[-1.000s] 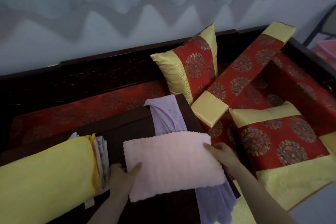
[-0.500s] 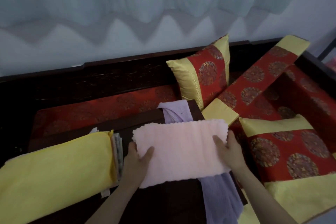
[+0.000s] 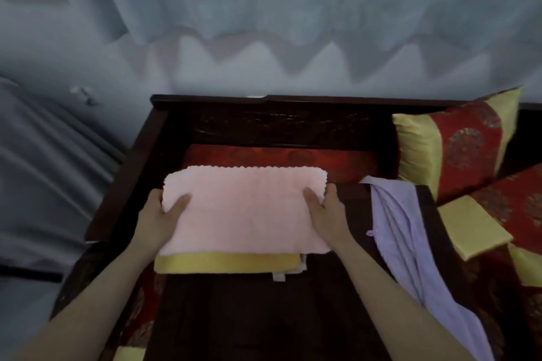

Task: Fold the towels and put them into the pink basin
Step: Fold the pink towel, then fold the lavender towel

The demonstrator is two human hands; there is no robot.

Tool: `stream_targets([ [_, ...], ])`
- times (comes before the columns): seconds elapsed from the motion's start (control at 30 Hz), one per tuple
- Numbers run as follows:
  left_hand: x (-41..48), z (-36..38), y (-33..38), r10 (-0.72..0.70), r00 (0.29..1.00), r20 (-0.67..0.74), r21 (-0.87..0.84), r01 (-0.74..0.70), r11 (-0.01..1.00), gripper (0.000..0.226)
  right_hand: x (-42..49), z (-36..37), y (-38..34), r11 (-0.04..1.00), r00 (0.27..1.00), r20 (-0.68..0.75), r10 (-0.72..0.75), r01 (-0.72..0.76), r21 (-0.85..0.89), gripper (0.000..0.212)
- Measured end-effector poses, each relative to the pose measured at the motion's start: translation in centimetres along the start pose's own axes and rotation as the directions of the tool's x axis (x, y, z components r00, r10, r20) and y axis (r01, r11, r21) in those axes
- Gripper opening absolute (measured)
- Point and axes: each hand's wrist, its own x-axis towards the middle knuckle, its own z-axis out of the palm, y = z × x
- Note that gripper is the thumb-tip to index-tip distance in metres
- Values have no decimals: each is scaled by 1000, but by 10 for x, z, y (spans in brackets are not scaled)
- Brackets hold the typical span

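Note:
A folded pale pink towel [image 3: 243, 208] is held flat between both my hands, above a yellow cushion [image 3: 225, 262] at the left end of the dark wooden bench. My left hand [image 3: 159, 215] grips its left edge with the thumb on top. My right hand [image 3: 325, 211] grips its right edge the same way. A lilac towel [image 3: 410, 243] lies unfolded on the low dark table [image 3: 264, 316], draped toward the front right. No pink basin is in view.
Red and gold cushions [image 3: 457, 146] lean at the right. The bench's dark carved back [image 3: 278, 123] runs behind, with pale curtains [image 3: 264, 23] above it. Grey draped fabric [image 3: 44, 170] fills the left side.
Both hands have carried the pink towel leftward, off the lilac towel and over the yellow cushion. My view has swung left, so the cushions sit at the right edge.

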Motion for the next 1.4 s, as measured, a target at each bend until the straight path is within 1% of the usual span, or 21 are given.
stream_targets([
  [0.13, 16, -8, -39, -107, 993, 42, 63, 104, 993, 43, 4, 41, 16, 995, 994, 94, 61, -53, -90, 31],
  [0.2, 19, -2, -53, -177, 980, 97, 109, 166, 980, 52, 6, 50, 26, 980, 988, 124, 94, -70, -184, 30],
  [0.3, 22, 6, -67, -281, 950, 136, 150, 261, 954, 64, 9, 49, 36, 947, 966, 171, 197, -142, -288, 38],
  [0.4, 23, 3, -65, -323, 939, 121, 177, 300, 937, 73, 12, 29, 38, 955, 946, 193, 261, -223, -198, 40],
  [0.43, 23, -1, -61, -275, 958, 85, 197, 255, 947, 75, 12, 18, 39, 959, 949, 180, 260, -232, -162, 40],
  [0.5, 22, -11, -45, -98, 994, -45, 205, 105, 973, 74, 14, -14, 44, 968, 963, 125, 238, -226, -106, 37],
  [0.57, 15, -14, -17, 52, 983, -176, 134, -28, 991, 61, 15, -56, 51, 969, 969, 42, 244, -242, -51, 34],
  [0.63, -2, -2, 19, 139, 974, -180, 22, -137, 990, 46, 15, -100, 67, 960, 959, -55, 277, -279, -29, 30],
  [0.7, -24, 30, 52, 188, 981, -45, -109, -192, 975, 34, 10, -143, 86, 951, 948, -153, 281, -296, -86, 28],
  [0.77, -46, 74, 72, 168, 967, 194, -208, -127, 970, 26, 4, -170, 107, 918, 923, -246, 295, -345, -195, 27],
  [0.83, -71, 127, 89, 83, 892, 443, -242, 31, 970, 23, -3, -188, 130, 854, 894, -285, 345, -425, -299, 28],
  [0.9, -95, 172, 95, -28, 785, 618, -209, 199, 958, 21, -8, -191, 154, 808, 880, -266, 393, -469, -357, 50],
  [0.93, -109, 194, 97, -89, 728, 679, -168, 272, 947, 19, -13, -194, 167, 787, 872, -248, 422, -488, -377, 65],
  [0.97, -120, 210, 96, -145, 677, 721, -122, 331, 936, 17, -16, -190, 175, 770, 865, -208, 456, -501, -395, 72],
  [1.0, -131, 226, 94, -187, 631, 753, -84, 374, 924, 16, -21, -190, 183, 753, 857, -177, 485, -512, -414, 67],
  [1.07, -143, 244, 87, -224, 604, 765, -52, 404, 913, 16, -31, -177, 186, 750, 887, -131, 443, -447, -487, 49],
  [1.13, -146, 256, 81, -238, 631, 739, -72, 426, 902, 14, -43, -161, 186, 795, 956, -23, 291, -255, -550, 48],
  [1.23, -135, 266, 78, -237, 731, 640, -117, 397, 911, 16, -65, -138, 188, 776, 970, 180, 165, -15, -631, 50],
  [1.3, -122, 276, 76, -237, 780, 580, -117, 367, 923, 18, -80, -135, 195, 708, 991, 129, 38, 64, -703, 44],
  [1.33, -115, 281, 75, -245, 797, 552, -121, 368, 922, 20, -90, -137, 193, 716, 998, 66, 4, 43, -697, 41],
  [1.4, -100, 293, 77, -258, 820, 511, -136, 373, 918, 22, -111, -145, 197, 801, 993, -116, 14, -81, -593, 39],
])
